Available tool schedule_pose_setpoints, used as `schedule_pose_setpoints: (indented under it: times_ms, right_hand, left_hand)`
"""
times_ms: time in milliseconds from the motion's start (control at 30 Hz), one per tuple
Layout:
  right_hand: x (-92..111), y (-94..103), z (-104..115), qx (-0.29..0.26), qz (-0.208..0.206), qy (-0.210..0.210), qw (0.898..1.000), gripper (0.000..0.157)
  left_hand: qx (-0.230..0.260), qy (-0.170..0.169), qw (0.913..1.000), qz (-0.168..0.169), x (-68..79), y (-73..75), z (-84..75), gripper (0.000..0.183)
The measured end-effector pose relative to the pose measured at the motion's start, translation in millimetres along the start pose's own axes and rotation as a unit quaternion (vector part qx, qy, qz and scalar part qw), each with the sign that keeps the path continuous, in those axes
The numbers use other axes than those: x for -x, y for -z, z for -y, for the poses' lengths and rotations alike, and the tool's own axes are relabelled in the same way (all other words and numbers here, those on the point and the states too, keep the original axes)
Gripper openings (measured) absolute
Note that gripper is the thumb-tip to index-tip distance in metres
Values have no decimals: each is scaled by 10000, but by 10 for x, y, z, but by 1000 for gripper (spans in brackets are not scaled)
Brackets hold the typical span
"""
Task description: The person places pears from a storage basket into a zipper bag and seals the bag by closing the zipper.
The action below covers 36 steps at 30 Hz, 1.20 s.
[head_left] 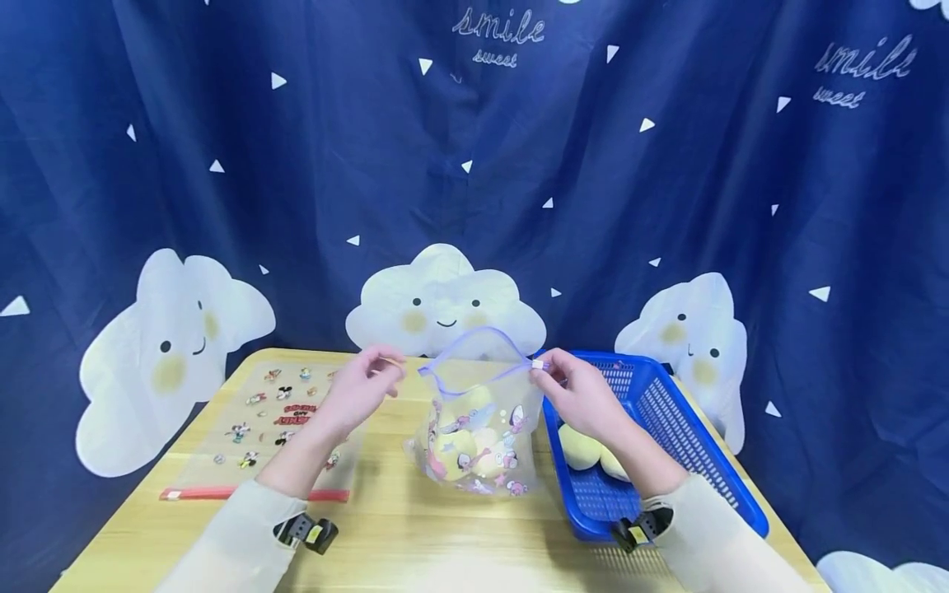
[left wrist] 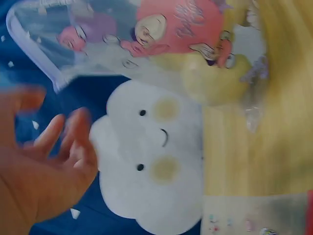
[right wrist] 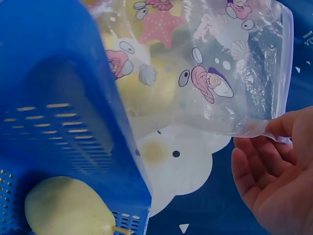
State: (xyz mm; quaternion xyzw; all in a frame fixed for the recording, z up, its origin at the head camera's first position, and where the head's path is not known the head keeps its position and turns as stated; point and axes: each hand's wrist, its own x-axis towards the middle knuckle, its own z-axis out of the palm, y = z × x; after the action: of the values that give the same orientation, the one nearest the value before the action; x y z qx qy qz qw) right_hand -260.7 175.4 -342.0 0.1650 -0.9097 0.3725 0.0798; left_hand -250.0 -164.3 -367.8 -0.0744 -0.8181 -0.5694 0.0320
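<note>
A clear zip bag (head_left: 522, 445) with a purple zip rim and cartoon prints stands mid-table with its mouth open. Several pale yellow fruits (right wrist: 146, 93) show through its wall. My right hand (head_left: 586, 399) pinches the right end of the rim, by the white slider (head_left: 537, 364); the right wrist view has thumb and fingers on that corner. Left of the bag, my left hand (head_left: 361, 391) hangs in the air, fingers loosely bent and apart from the rim. In the left wrist view, this hand (left wrist: 54, 181) holds nothing.
At the right sits a blue plastic basket (head_left: 685, 420) with pale yellow pears (right wrist: 68, 208) inside, partly under my right forearm. A flat printed bag (head_left: 215, 445) with a red zip (head_left: 255, 495) lies on the left of the wooden table (head_left: 385, 527). Behind hangs a dark blue curtain (head_left: 356, 148).
</note>
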Motion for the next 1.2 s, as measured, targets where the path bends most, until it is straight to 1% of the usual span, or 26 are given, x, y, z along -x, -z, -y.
schedule_pose_setpoints:
  times_ms: [33,100,133,167,233,333,400,467,533,567,600,633,733,800,900,967,1067,1133,1200]
  right_hand:
    - [8,-10,-14,-22,-3,-26,10000,15]
    - [18,-27,-29,-70,-30,-58,10000,14]
    - [21,-33,-29,-90,-39,-55,9999,14]
    - [21,-38,-28,-113,-33,-61,9999,14]
    - [20,-43,-20,-132,1,-64,9999,14]
    - [14,-13,-3,-100,12,0,9999,16]
    - [5,41,5,-51,-155,69,9998,16]
    - [-1,116,7,-78,-403,107,9991,16]
    - [-4,189,-11,-240,-657,50,9975,16]
    - [-5,217,-29,-360,-704,22,9969,16]
    - [-3,236,-50,-522,-681,-10,9963,16]
    - [2,246,-78,-644,-599,-50,9961,17]
    - [19,221,-173,-1019,-195,-198,9944,18]
    - [36,182,-230,-1203,91,-310,9922,20]
    - [63,139,-294,-1397,271,-512,9885,24]
    - [67,121,-319,-1368,227,-551,9888,24]
    - [61,128,-336,-1286,2,-499,9904,22]
    - [55,142,-337,-1253,-119,-474,9909,21]
    - [54,151,-339,-1286,-86,-469,9905,22]
  left_hand:
    - [-166,-159,9997,81,-21,-2,72,26]
    - [-328,-395,9981,354,-65,-19,187,38]
    - [-327,-483,9972,460,-90,-37,221,39]
    - [-338,-520,9970,472,-116,-59,243,38]
    - [-255,-552,9975,366,-165,-106,249,33]
    - [-142,-588,9981,130,-222,-137,186,27]
    - [-6,-662,9977,-132,-237,-99,123,26]
    - [128,-794,9960,-378,-227,-23,66,25]
    - [384,-920,9936,-533,-197,63,46,24]
    - [518,-970,9926,-520,-174,94,50,24]
    - [613,-998,9921,-439,-151,113,66,23]
    - [720,-996,9920,-289,-126,119,91,22]
    - [1016,-864,9910,68,-66,72,184,20]
    - [1083,-784,9909,158,-43,13,224,19]
    - [1045,-783,9914,34,-41,-58,233,22]
    - [884,-842,9924,-132,-53,-69,219,23]
    - [711,-945,9921,-412,-83,-43,182,23]
    - [733,-1035,9905,-529,-97,-12,156,23]
    - [832,-1083,9890,-565,-103,14,143,22]
